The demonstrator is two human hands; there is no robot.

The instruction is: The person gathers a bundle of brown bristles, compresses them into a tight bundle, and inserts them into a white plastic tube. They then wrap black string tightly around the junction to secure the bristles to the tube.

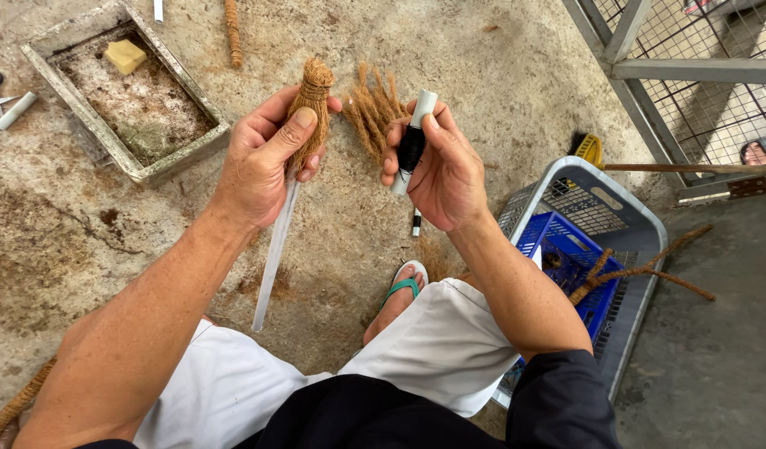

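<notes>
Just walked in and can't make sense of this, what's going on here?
A person sits on the concrete floor. Their left hand grips a bundle of brown fibre bound onto a pale stick. The right hand holds a white spool wound with black thread. More fibre pieces lie on the floor beyond the hands, with a tray to the left and baskets to the right.
</notes>
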